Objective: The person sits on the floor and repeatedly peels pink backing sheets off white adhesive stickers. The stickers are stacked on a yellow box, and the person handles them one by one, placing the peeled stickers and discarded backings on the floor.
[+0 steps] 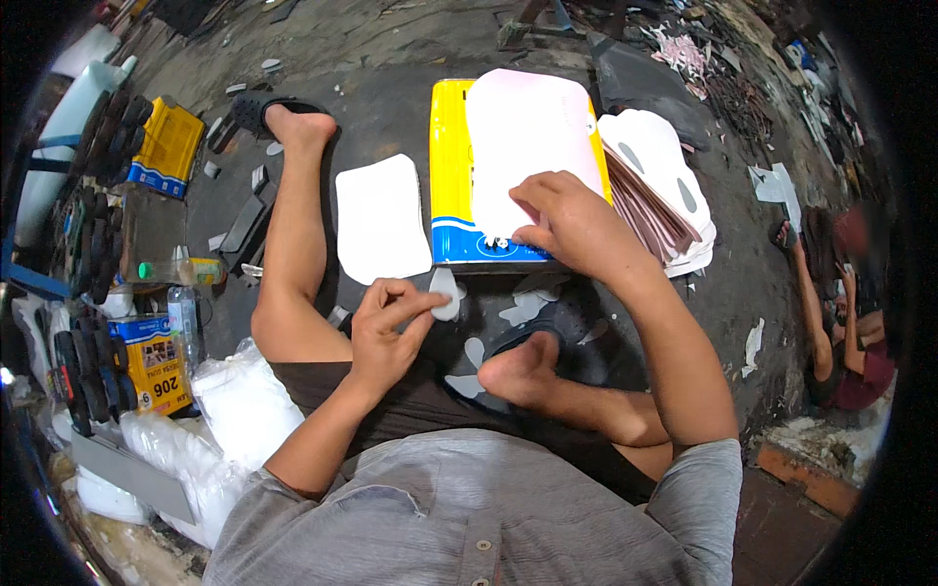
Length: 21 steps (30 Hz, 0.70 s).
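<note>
My left hand point(389, 332) is closed, its fingertips at a small pale grey teardrop-shaped piece point(447, 291) that it appears to pinch. My right hand point(584, 227) rests over a pale pink sheet point(532, 127), thumb and forefinger curved and apart, with nothing seen between them. The sheet lies on a yellow and blue tin point(450, 176) in front of me. Left of the tin lies a stack of white sheets point(383, 220) with rounded corners. To its right, a fanned pile of white and pink sheets point(653, 161) has teardrop-shaped openings in its top.
More grey cut pieces point(528, 303) lie on the dark floor below the tin, around my foot. Black footwear stands racked at the left, near another yellow tin point(168, 146), bottles and plastic bags point(244, 405). Pink scraps point(684, 54) lie far right; another person point(850, 322) sits at the right edge.
</note>
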Motion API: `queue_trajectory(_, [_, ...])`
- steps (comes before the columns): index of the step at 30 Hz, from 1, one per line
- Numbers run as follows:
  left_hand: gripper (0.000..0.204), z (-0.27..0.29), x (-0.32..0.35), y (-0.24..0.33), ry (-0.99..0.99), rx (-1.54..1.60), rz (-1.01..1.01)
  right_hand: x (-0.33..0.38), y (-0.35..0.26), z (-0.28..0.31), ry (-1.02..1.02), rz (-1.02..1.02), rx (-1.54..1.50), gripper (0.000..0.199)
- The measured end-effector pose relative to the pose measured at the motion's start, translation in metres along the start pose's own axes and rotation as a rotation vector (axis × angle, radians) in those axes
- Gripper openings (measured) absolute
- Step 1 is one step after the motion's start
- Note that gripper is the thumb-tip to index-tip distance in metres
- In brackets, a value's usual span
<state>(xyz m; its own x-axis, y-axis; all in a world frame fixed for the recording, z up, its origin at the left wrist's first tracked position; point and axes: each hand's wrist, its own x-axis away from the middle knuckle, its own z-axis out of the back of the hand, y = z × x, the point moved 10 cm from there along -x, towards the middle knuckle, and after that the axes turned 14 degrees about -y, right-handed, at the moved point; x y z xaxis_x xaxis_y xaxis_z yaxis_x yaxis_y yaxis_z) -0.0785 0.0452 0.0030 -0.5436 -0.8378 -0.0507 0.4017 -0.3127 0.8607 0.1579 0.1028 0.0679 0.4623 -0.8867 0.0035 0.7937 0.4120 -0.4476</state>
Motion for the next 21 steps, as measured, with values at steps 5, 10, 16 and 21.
queue_trajectory(5, [0.035,0.007,-0.037,0.046,0.135,0.053,-0.152,0.007,-0.003,-0.02,-0.121,-0.018,0.102,0.042])
queue_trajectory(10, [0.034,-0.007,-0.065,0.073,0.158,-0.105,-0.284,0.029,-0.02,0.036,0.243,0.051,0.136,0.032])
queue_trajectory(16, [0.031,-0.035,-0.085,0.053,-0.077,-0.248,-0.09,0.036,-0.032,0.026,0.193,0.115,-0.052,0.029])
queue_trajectory(21, [0.025,-0.033,-0.08,0.058,0.054,-0.273,-0.136,0.042,-0.018,-0.009,0.07,-0.008,-0.211,0.029])
